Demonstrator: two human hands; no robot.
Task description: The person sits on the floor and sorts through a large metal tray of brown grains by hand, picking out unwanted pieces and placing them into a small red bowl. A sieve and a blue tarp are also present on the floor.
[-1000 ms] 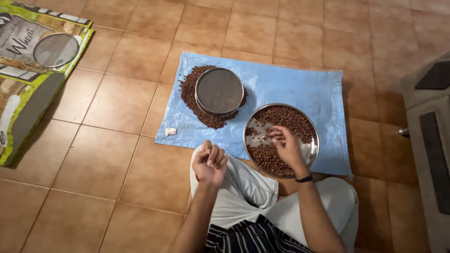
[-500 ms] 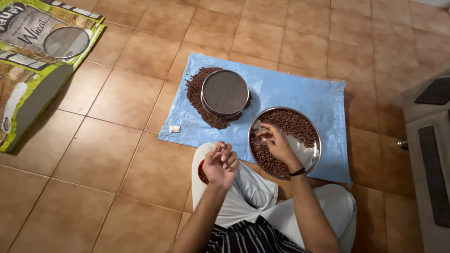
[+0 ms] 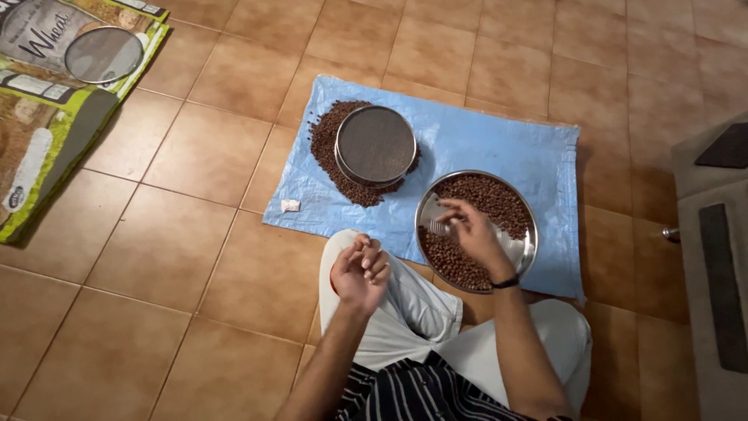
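A round steel plate [image 3: 531,248] of brown grains [image 3: 492,195] lies on a blue plastic sheet [image 3: 499,140] in front of my crossed legs. My right hand [image 3: 472,231] rests inside the plate with its fingers spread on the grains near a bare patch of steel. My left hand [image 3: 360,269] hovers over my left knee with its fingers curled together; whether anything is inside them is hidden. Farther back on the sheet, a round mesh sieve [image 3: 375,146] sits on a heap of the same grains [image 3: 323,156].
A small white scrap [image 3: 290,205] lies at the sheet's near left corner. At the far left a green printed sack [image 3: 47,148] lies flat on the tiled floor with a second round sieve [image 3: 103,54] on it. Grey furniture [image 3: 713,257] stands along the right edge.
My right hand has shifted slightly across the plate among the grains. My left hand has stayed curled over the knee, and a red thing seen under it half a second ago is now hidden.
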